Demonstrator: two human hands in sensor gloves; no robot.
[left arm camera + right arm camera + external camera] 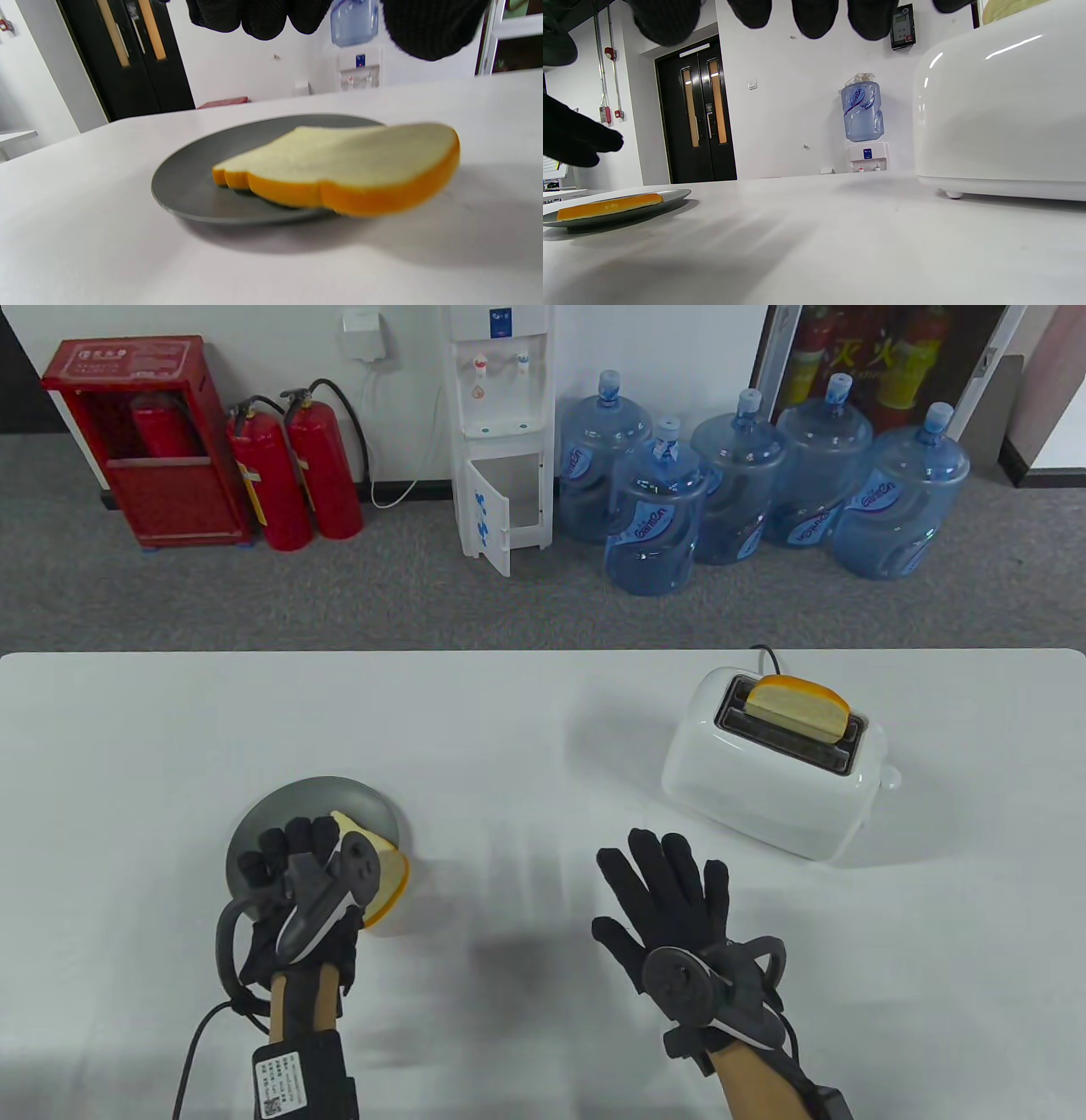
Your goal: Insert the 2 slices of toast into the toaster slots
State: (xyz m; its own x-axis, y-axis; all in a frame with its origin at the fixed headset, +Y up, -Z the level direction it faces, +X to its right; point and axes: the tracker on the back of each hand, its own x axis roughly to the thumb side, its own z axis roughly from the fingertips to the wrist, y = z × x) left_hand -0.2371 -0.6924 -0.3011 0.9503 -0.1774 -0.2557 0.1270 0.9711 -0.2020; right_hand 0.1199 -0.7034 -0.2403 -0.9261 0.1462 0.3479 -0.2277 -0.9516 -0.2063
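Observation:
A white toaster (768,780) stands at the right of the table, and one toast slice (797,706) stands upright in its far slot. Its near slot (785,748) looks dark and bare. The second toast slice (389,881) lies flat on a grey plate (314,802) at the left, overhanging the plate's right rim. My left hand (293,848) hovers over this slice. In the left wrist view its fingers (263,19) hang above the slice (339,165) without touching it. My right hand (670,882) is spread flat above the table between the plate and the toaster (1001,110).
The white table (526,729) ends at a far edge, with grey floor beyond it. A water dispenser (501,432), several blue water bottles (653,517) and red fire extinguishers (297,475) stand by the wall. A black cord (764,653) leaves the toaster's back.

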